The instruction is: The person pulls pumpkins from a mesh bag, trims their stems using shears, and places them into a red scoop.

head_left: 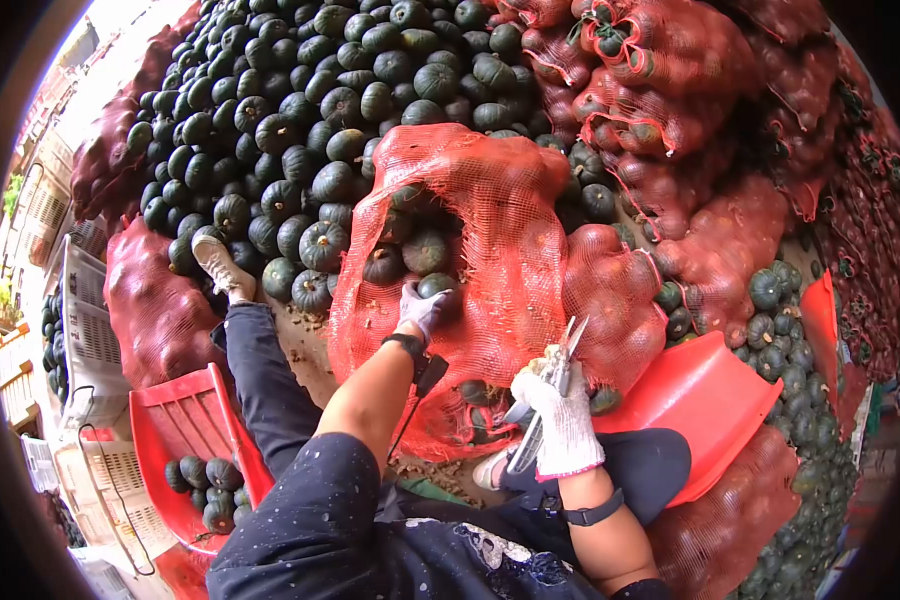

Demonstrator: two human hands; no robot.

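A large red mesh sack [510, 215] lies open in front of me, with several dark green pumpkins [425, 252] showing through its opening. My left hand [423, 308], in a pale glove, reaches into that opening and is closed on a small round pumpkin [436, 287]. To the right of the sack's lower part is my right hand [560, 400], in a white knitted glove. Its fingers are wrapped round a pair of metal shears [570, 345], blades pointing up and away from me. Part of the shears is hidden by the glove.
A big heap of pumpkins [300, 130] rises beyond the sack. Full red mesh sacks [670, 85] are stacked at right. Red plastic scoops stand on both sides, the left scoop [150, 420] holding several pumpkins. White crates [90, 330] line the far left.
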